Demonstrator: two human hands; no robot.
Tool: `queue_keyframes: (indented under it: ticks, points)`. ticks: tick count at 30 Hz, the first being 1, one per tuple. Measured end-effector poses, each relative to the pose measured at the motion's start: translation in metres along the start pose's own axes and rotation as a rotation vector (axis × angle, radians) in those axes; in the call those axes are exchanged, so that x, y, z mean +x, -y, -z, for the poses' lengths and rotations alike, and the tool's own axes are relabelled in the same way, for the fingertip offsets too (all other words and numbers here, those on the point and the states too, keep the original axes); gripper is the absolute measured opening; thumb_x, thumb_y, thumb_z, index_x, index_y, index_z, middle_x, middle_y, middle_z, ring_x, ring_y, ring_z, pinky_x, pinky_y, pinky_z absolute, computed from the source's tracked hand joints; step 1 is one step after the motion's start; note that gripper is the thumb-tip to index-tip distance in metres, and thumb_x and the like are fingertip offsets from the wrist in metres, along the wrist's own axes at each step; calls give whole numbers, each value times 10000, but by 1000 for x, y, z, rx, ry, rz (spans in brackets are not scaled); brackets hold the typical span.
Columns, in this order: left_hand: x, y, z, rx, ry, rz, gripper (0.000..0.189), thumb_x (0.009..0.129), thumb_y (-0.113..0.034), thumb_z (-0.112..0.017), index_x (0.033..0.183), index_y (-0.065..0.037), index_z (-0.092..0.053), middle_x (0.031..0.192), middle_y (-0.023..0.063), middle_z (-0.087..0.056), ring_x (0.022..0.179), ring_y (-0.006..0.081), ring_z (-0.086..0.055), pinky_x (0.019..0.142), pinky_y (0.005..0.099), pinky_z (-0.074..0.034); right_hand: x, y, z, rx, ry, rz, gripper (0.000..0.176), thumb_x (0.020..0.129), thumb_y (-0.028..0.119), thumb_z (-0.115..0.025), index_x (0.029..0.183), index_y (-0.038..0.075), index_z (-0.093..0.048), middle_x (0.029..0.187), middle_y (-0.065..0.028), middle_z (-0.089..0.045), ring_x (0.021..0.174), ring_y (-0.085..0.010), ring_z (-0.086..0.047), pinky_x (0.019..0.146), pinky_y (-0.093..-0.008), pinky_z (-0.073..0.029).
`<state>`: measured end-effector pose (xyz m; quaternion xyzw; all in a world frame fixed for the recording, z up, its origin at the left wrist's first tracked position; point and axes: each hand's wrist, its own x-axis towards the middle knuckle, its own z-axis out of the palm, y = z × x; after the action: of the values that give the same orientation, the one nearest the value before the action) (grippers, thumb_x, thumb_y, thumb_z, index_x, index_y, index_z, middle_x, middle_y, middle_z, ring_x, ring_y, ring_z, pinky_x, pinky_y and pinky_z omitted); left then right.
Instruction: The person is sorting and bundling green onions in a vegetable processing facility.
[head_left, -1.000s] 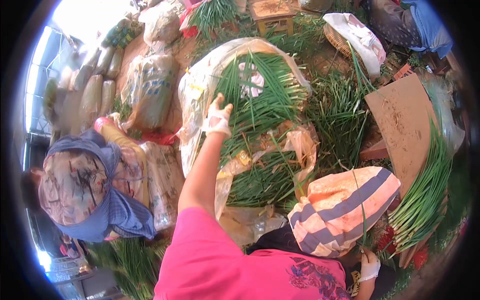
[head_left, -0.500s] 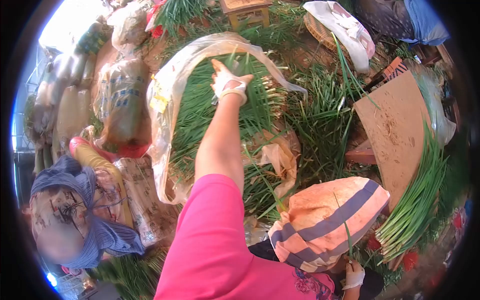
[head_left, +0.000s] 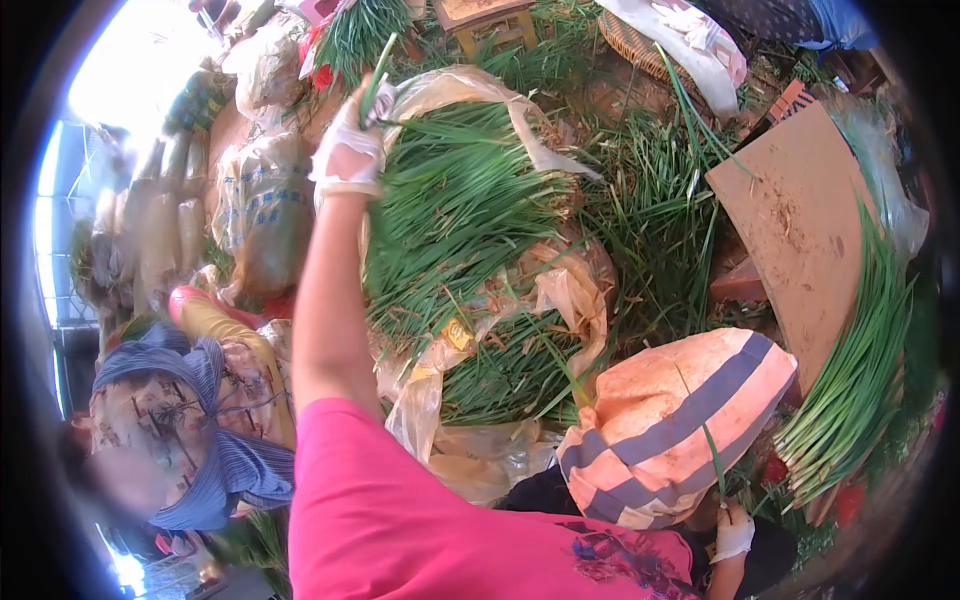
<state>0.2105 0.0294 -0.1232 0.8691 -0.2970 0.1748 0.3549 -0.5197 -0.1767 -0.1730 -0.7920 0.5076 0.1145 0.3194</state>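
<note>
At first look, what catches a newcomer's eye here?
Probably the white-wrapped left hand, raised at upper left with green stalks in its fingers. Then the heap of green leaves in the open plastic bag, mid-picture. The orange cloth with dark stripes at lower right also stands out.

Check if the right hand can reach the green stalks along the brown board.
Probably yes: the right hand sits near the pale ends of the green stalks, with nothing bulky between, though its grip seems to pinch a green leaf.
</note>
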Motion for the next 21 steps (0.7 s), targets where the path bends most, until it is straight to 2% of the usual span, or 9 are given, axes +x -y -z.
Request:
queue_keyframes:
  ticks: [2, 5, 6, 12, 14, 16, 17, 20, 21]
  points:
    - [24, 20, 13, -27, 135, -81, 593, 783, 64, -522, 1339, -132, -456, 1181, 132, -597, 1006, 243, -605, 825, 323, -459, 7, -20, -9, -117, 16, 48, 250, 798, 127, -563, 1016, 97, -681, 808, -171, -646, 735, -292, -629, 676, -397, -485]
    - [28, 50, 7, 654, 424, 139, 825, 751, -106, -625, 1447, -138, -185, 1358, 148, -443, 1166, 314, -508, 935, 416, -422, 8, -25, -21, -130, 18, 90, 249, 784, 133, -565, 1002, 82, -675, 836, -186, -647, 779, -324, -630, 708, -414, -486]
    - [9, 45, -3, 927, 339, 145, 1046, 647, -234, -766, 1466, -157, -119, 1360, 174, -436, 1196, 363, -473, 996, 336, -383, 13, -20, -22, -108, 10, 99, 248, 779, 132, -565, 996, 77, -673, 845, -191, -647, 794, -334, -629, 719, -418, -487]
    - [-51, 2, -88, 392, 898, -89, 1025, 623, -299, -785, 1434, -63, -205, 1458, 199, -258, 1323, 376, -288, 1067, 372, -318, 9, 8, -6, -135, 5, 56, 249, 745, 117, -589, 976, 61, -663, 864, -193, -645, 824, -349, -623, 736, -421, -484]
    - [-74, -26, -119, 419, 759, -208, 1047, 606, -321, -799, 1414, -1, -214, 1434, 221, -287, 1311, 370, -311, 1065, 362, -318, 8, 12, -4, -71, -2, 61, 252, 749, 124, -595, 985, 62, -657, 856, -193, -642, 824, -352, -621, 731, -421, -483]
    - [-79, -41, -145, 576, 813, -19, 1093, 599, -341, -821, 1427, -6, -190, 1489, 153, -210, 1364, 357, -217, 1094, 410, -260, 6, 18, -3, -100, 6, 54, 251, 755, 125, -600, 991, 60, -652, 859, -193, -642, 827, -353, -620, 727, -419, -482]
    - [-79, -44, -159, 738, 807, -20, 1081, 563, -352, -840, 1392, 13, -251, 1465, 162, -250, 1342, 335, -275, 1042, 404, -339, 5, 20, -4, -112, 7, 49, 250, 757, 125, -603, 994, 59, -649, 861, -193, -642, 829, -353, -620, 725, -418, -482]
    - [-64, -58, -158, 635, 812, 21, 959, 570, -328, -834, 1315, 22, -342, 1332, 172, -417, 1214, 332, -438, 942, 393, -431, 1, 23, -5, -115, -6, 43, 242, 766, 124, -605, 992, 46, -644, 873, -197, -640, 831, -358, -617, 719, -416, -483]
    - [-62, -49, -158, 525, 872, 59, 794, 597, -256, -807, 1231, 10, -409, 1114, 179, -545, 1015, 331, -553, 839, 382, -481, 0, 21, -7, -111, 2, 29, 239, 768, 119, -601, 990, 42, -645, 881, -195, -642, 834, -353, -619, 724, -414, -484]
